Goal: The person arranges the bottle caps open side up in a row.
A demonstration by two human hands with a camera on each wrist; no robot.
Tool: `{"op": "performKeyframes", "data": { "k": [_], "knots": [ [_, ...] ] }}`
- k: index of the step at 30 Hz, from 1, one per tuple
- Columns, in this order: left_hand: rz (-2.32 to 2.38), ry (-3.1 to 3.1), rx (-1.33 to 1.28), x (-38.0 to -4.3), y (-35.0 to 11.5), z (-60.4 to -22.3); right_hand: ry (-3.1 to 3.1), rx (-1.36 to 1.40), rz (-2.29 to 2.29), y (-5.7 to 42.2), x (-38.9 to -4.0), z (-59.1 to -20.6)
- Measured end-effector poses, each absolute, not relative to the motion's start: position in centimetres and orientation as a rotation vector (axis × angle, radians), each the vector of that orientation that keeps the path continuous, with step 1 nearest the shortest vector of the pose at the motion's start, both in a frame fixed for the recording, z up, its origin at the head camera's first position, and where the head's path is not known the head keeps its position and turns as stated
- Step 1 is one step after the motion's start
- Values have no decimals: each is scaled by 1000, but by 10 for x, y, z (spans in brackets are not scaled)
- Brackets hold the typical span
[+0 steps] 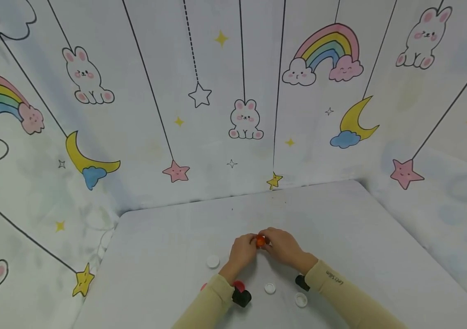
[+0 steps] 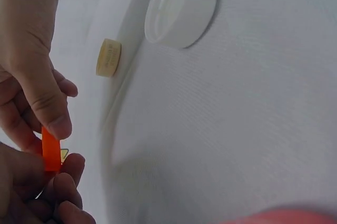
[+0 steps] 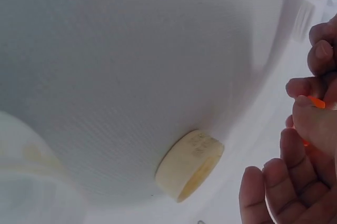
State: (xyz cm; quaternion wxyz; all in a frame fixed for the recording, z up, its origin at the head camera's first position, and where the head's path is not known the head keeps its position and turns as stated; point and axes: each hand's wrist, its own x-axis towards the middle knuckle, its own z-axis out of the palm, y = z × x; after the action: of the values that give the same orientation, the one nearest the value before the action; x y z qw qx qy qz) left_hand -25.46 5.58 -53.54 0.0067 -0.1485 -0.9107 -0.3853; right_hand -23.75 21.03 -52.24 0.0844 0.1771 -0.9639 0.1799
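A small round orange cap (image 1: 260,241) is pinched between my two hands a little over the white table. My left hand (image 1: 242,252) grips its left side. From the right, my right hand (image 1: 284,246) holds it with bent fingers. The left wrist view shows the cap (image 2: 51,149) edge-on under a thumb. Only slivers of its orange edge (image 3: 316,101) show between fingertips in the right wrist view; the rest is hidden by fingers.
White caps lie on the table (image 1: 167,256): one (image 1: 213,262) left of my left hand, others (image 1: 269,288) (image 1: 301,299) nearer me between the forearms. A red cap (image 1: 239,286) is partly covered by my left cuff. A beige cap (image 3: 189,166) shows in the right wrist view.
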Motion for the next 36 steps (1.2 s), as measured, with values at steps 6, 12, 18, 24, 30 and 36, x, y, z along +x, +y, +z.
{"op": "performKeyframes", "data": {
  "k": [6, 12, 18, 24, 30, 36],
  "knots": [
    [-1166, -2827, -517, -254, 52, -536, -2897, 498, 539, 212, -238, -523],
    [-1021, -2843, -549, -254, 50, -539, -2915, 535, 589, 211, -241, -527],
    [-809, -2860, -610, -252, 51, -542, -2917, 588, 572, 212, -243, -535],
    [-729, -2889, -651, -248, 53, -540, -2879, 667, 516, 213, -245, -540],
    [-734, -2909, -639, -249, 55, -543, -2867, 687, 469, 213, -246, -542],
    [-711, -2897, -636, -248, 55, -546, -2891, 674, 483, 212, -245, -544]
  ]
}}
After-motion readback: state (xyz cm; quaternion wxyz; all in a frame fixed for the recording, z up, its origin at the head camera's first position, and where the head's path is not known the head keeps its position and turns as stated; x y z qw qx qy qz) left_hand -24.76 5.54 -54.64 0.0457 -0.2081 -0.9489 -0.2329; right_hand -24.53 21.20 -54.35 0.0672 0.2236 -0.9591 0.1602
